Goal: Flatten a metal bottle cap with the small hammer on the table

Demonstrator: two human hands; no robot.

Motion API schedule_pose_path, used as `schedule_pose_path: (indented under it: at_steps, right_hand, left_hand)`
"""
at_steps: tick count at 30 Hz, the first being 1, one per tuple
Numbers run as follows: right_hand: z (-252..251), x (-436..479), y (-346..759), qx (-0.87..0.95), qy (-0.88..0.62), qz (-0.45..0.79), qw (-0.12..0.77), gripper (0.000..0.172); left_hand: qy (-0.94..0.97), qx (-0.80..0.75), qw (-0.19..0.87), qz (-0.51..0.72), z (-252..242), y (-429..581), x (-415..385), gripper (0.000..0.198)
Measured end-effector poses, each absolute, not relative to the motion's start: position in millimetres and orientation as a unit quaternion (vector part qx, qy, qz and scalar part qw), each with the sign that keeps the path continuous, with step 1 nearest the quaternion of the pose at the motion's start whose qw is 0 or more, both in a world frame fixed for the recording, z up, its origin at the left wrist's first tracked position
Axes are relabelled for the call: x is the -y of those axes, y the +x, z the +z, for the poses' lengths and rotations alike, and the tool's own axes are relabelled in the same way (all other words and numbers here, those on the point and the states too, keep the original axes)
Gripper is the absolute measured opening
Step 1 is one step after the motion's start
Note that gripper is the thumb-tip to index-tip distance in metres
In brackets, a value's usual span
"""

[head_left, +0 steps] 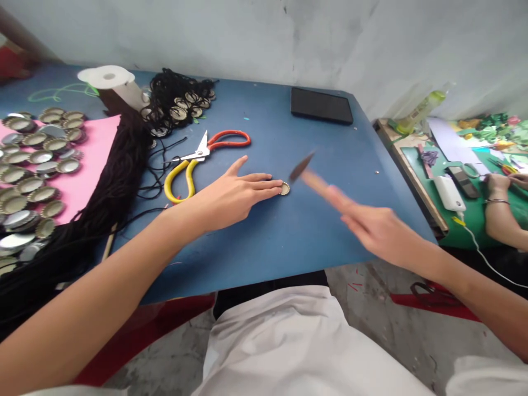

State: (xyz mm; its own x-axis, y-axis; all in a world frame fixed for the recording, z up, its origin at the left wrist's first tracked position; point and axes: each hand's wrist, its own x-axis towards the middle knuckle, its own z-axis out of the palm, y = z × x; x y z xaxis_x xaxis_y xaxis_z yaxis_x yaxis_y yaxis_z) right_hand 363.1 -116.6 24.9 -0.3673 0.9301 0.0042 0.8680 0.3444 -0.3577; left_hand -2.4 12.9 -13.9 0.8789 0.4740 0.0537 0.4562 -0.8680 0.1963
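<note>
A bottle cap is laid on the blue surface, touched at its edge by the fingertips of the left hand, which is stretched flat with nothing grasped. A hammer is gripped by its handle in the right hand, its blurred head held near the cap. Scissors are placed beyond the left wrist; more caps are spread on a pink sheet.

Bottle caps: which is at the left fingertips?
The lone bottle cap on the blue tabletop, beside the left hand; the others are grouped farther left, on the pink sheet or by black cords.
</note>
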Motion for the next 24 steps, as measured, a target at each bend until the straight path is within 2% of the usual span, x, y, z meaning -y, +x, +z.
schedule_pose_path:
  at_steps: [3, 8, 15, 21, 24]
  right_hand:
    - [20, 114, 363, 0.82, -0.537, 0.188, 0.07, 0.067]
    - [8, 114, 368, 0.802, -0.555, 0.201, 0.093, 0.067]
    - [6, 118, 369, 0.81, -0.548, 0.185, 0.098, 0.067]
    - [23, 122, 367, 0.807, -0.556, 0.105, 0.173, 0.067]
    - [22, 118, 368, 0.825, -0.538, 0.131, 0.116, 0.071]
  left_hand:
    - [0.967, -0.238, 0.071, 0.054, -13, -1, -12, 0.087]
    - [0.968, -0.24, 0.04, 0.067, -13, 4, -10, 0.075]
    - [0.966, -0.238, 0.075, 0.07, -19, 5, -12, 0.084]
    - [0.964, -0.248, 0.081, 0.055, -18, 4, -10, 0.088]
    - [0.963, -0.25, 0.086, 0.056, -16, 4, -10, 0.087]
